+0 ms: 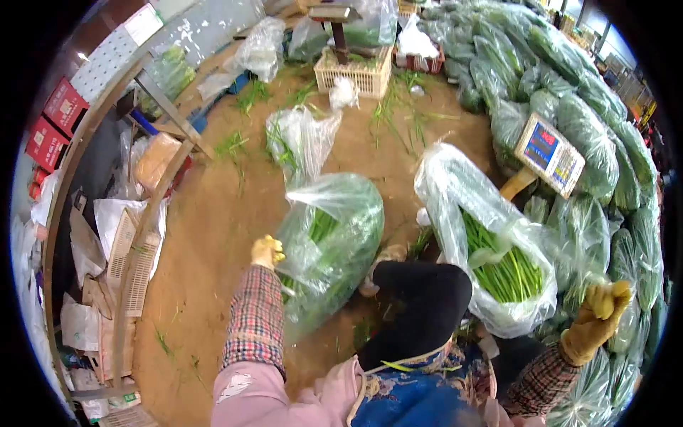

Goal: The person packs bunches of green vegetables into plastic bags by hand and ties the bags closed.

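Note:
My left hand [267, 250], in a yellowish glove, is closed at the left edge of a clear plastic bag [348, 213]. Long green stalks [324, 226] show inside that bag, which lies on the brown floor. My right hand [600, 317], gloved as well, is raised at the far right with its fingers curled; whatever it may hold cannot be made out. Between my right hand and my bent knee, a second clear bag [445, 178] leans with its mouth towards me. A thick bundle of green stalks [509, 274] fills it, cut ends showing.
Filled bags of greens [583, 142] are piled along the right. A scale [549, 155] with a display stands beside them. At the back are a cream plastic crate [363, 75] and a crumpled plastic bag [306, 142]. A wooden rail [167, 178] borders the left; loose stalks litter the floor.

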Demonstrator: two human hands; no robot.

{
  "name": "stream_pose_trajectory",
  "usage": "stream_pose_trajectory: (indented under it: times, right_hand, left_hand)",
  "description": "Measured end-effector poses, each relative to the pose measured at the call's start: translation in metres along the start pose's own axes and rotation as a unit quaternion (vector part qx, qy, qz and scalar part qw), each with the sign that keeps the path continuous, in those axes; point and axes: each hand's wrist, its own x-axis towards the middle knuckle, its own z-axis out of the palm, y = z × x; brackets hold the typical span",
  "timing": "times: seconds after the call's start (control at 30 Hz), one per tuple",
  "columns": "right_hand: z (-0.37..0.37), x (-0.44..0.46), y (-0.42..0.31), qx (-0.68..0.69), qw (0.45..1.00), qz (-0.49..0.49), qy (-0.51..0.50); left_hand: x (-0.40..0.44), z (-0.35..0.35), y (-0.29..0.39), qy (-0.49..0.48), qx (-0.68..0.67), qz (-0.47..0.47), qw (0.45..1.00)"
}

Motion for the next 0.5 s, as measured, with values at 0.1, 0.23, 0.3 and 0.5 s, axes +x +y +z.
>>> stream_pose_trajectory:
  times: [0.1, 0.23, 0.3, 0.5]
  right_hand:
    - [0.045, 0.012, 0.003, 0.095, 0.994, -0.01, -0.062]
    - [0.113, -0.014, 0.022, 0.182, 0.983, 0.023, -0.029]
    - [0.133, -0.029, 0.022, 0.196, 0.979, 0.042, -0.041]
    - [0.162, -0.109, 0.004, 0.004, 0.968, 0.251, -0.018]
  left_hand:
    - [-0.046, 0.021, 0.042, 0.01, -0.062, 0.04, 0.997]
    - [-0.163, 0.056, 0.16, -0.02, 0.044, 0.352, 0.935]
    - [-0.239, 0.08, 0.205, -0.19, -0.051, 0.355, 0.914]
    - [-0.384, 0.171, 0.202, -0.557, -0.344, 0.064, 0.753]
